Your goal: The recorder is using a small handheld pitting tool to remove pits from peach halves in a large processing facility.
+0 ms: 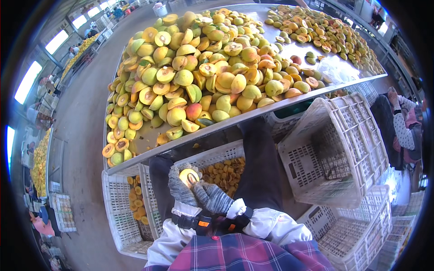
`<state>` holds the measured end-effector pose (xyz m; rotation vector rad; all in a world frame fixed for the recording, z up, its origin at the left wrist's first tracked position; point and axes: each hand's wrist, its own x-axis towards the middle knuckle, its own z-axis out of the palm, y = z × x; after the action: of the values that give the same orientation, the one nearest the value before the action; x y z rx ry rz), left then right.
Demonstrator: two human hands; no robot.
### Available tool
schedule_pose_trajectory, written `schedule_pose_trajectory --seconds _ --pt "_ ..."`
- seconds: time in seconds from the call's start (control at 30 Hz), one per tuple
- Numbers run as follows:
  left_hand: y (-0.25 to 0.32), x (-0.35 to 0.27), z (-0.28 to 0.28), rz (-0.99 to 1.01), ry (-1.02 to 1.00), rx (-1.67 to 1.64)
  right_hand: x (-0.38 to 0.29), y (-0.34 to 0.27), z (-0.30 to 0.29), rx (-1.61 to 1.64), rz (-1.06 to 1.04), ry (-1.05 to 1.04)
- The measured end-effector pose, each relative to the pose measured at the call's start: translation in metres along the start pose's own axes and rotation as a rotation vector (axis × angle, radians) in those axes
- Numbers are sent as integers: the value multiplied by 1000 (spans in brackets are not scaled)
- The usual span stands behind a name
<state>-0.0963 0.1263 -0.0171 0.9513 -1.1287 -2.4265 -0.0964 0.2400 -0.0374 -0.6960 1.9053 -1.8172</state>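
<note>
My left hand [181, 189], in a grey knitted glove, cups a yellow peach half [188, 177] with its cut face turned up. A dark oval loop shows on that face; whether it is a tool's blade or the pit's rim I cannot tell. My right hand [213, 196], gloved alike, is curled against the fruit's near side. Its fingers hide whatever may be inside them. Below my hands, between my knees, a white plastic crate [210, 154] holds many pitted peach halves [225, 172]. Ahead is a metal-topped table [144, 140] heaped with cut peaches [203, 67].
Another white crate [113, 210] with peach halves [137, 200] stands at my left. A tilted crate [359, 135] leans at my right above another crate [349, 233]. A plastic bag [337, 69] lies on the table. A person [403, 128] sits at the far right.
</note>
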Motion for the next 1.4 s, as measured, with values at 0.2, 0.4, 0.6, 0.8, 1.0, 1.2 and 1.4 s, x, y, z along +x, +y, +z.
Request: schedule_pose_trajectory --seconds 0.2,0.4,0.6,0.8,1.0,1.2,1.4 --pt "8 -9 9 -37 -21 5 -1 -10 -3 -5 173 -48" --pt "17 0 2 -189 -204 149 -6 -3 -7 17 3 -89" --pt "24 7 -1 -75 -307 496 -3 8 -19 -16 63 -325" --pt "18 2 8 120 -271 381 -9 12 -6 -224 -351 -138" --pt "43 5 5 154 -679 850 -2 14 -35 -386 -431 -441" --pt "51 -10 16 156 -869 1008 -5 20 -39 -136 -343 -497" --pt "55 -9 24 -178 -772 270 -21 -12 -7 1107 534 -519"
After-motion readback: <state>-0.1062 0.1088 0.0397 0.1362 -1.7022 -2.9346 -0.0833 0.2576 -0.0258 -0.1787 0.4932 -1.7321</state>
